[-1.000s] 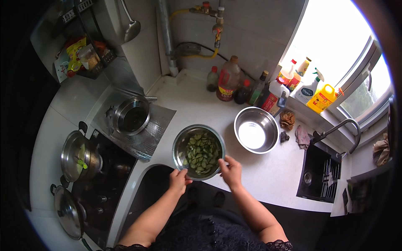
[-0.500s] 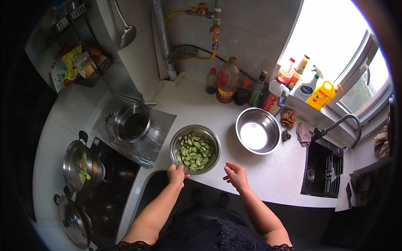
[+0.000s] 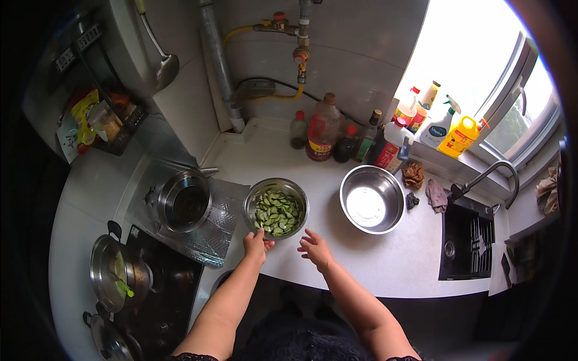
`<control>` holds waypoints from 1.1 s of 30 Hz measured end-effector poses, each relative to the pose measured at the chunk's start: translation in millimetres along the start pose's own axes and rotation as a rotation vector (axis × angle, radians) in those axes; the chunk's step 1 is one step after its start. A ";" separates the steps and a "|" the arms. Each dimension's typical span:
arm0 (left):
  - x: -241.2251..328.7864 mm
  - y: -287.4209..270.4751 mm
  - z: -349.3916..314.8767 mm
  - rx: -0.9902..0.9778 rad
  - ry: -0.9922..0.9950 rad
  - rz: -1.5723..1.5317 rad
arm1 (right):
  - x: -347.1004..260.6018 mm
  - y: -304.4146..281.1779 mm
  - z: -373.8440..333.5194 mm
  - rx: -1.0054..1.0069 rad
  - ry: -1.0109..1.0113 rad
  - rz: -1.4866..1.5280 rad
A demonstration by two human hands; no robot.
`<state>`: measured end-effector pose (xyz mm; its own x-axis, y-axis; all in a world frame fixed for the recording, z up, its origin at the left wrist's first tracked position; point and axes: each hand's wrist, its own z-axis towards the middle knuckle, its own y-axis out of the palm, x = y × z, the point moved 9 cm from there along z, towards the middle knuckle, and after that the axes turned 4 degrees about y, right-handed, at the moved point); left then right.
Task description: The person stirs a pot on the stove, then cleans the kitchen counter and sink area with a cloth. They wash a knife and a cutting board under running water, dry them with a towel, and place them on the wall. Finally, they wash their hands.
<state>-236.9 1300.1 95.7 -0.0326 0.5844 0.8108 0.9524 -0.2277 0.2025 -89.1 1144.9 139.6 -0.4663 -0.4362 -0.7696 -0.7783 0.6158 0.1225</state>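
Note:
A steel bowl (image 3: 251,198) holding green sliced cucumber (image 3: 278,212) stands on the counter in front of me. My left hand (image 3: 257,245) grips its near left rim, the thumb on the inside edge and the fingers below. Just off the bowl's near right side is my right hand (image 3: 316,249), holding nothing, with its fingers apart and pointing toward the rim. To the right sits a larger shiny steel bowl (image 3: 394,195) with nothing visible in it.
A pan with dark liquid (image 3: 191,201) rests on a foil mat (image 3: 232,207) at left. Beyond are a pot (image 3: 102,283) and the black stove (image 3: 165,283). Several bottles (image 3: 323,129) line the back wall. A black sink (image 3: 451,253) with a tap (image 3: 481,179) is at right.
The bowl of cucumber has slid a little farther back on the counter, with my left hand still on its rim. My right hand has moved left, closer to it. The view has shifted slightly.

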 end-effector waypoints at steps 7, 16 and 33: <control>-20.8 19.1 -52.3 -0.067 -0.209 -0.087 | 33.1 -29.0 -33.1 -0.028 0.091 -0.038; -82.2 119.2 -155.2 -0.562 -0.374 0.252 | 48.3 -176.3 -99.5 0.305 -0.046 0.161; -195.6 375.7 -230.2 -0.471 -0.385 0.356 | -114.3 -601.3 -29.9 0.901 -0.364 -0.719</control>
<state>57.6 921.0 139.6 0.4490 0.6264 0.6372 0.6503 -0.7182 0.2478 419.6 804.9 172.6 0.2108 -0.7460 -0.6316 -0.1711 0.6080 -0.7753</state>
